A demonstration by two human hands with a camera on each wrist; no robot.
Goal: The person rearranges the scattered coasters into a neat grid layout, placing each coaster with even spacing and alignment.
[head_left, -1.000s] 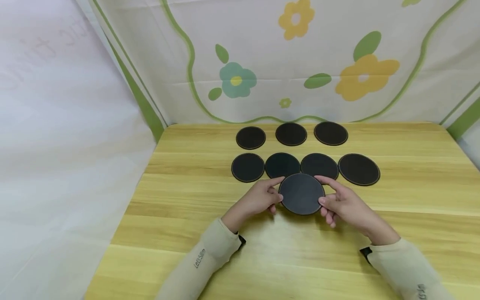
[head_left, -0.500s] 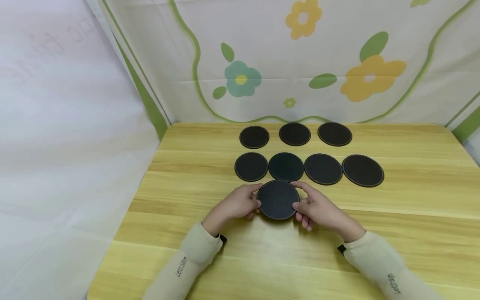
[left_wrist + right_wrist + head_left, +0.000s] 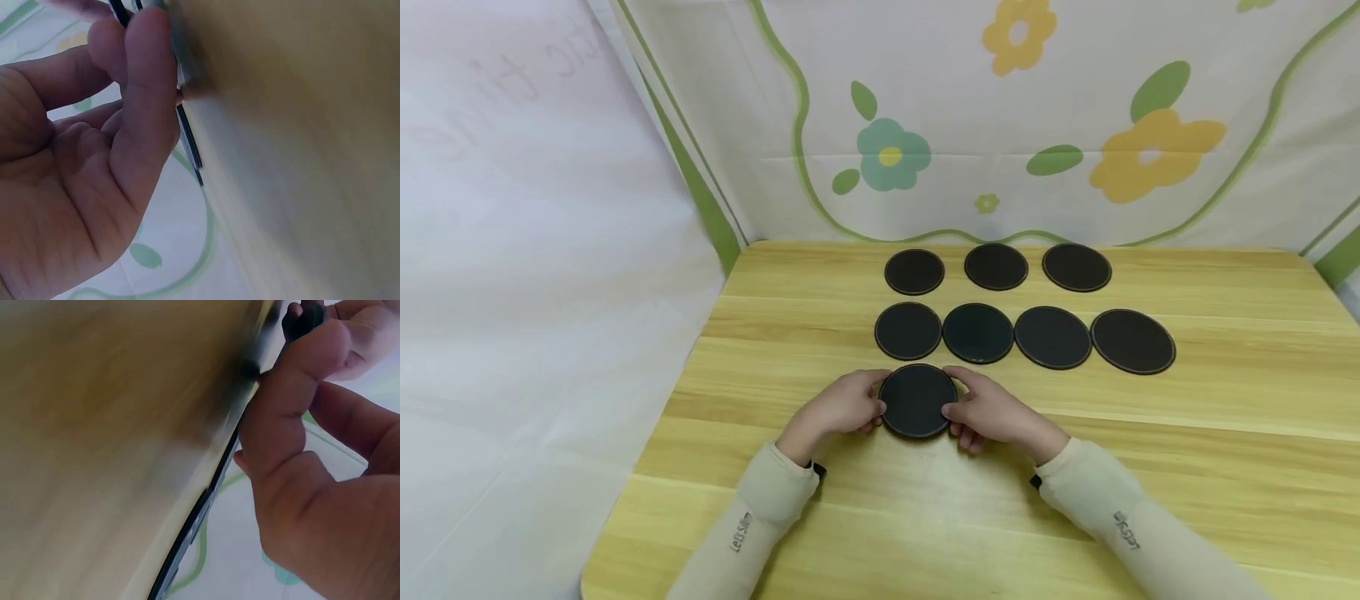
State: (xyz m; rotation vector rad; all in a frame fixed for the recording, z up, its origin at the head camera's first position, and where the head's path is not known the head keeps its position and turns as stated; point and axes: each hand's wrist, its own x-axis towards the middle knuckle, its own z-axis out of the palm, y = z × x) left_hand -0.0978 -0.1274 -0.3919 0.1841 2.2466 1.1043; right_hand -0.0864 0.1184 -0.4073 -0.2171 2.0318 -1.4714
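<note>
Between both hands is a round black coaster [image 3: 917,401] with a stitched edge, close over the wooden table in the head view. My left hand [image 3: 842,405] pinches its left edge between thumb and forefinger. On the opposite edge, my right hand [image 3: 992,410] grips it the same way. Just beyond it lies a row of several black coasters, edge to edge; the leftmost coaster [image 3: 907,331] is straight behind the held one. In the left wrist view the left hand [image 3: 94,137] shows curled fingers, and the right wrist view has the right hand [image 3: 306,437] with the coaster's dark edge at its fingertips.
Three more black coasters stand apart in a back row, among them a middle coaster [image 3: 996,267]. The wooden table [image 3: 1240,467] ends against a white flowered cloth [image 3: 955,108]. A white sheet [image 3: 535,333] hangs along the left side.
Both hands have carried the held coaster left and slightly toward the person, from in front of the row's middle to in front of its left end. The other coasters stay put.
</note>
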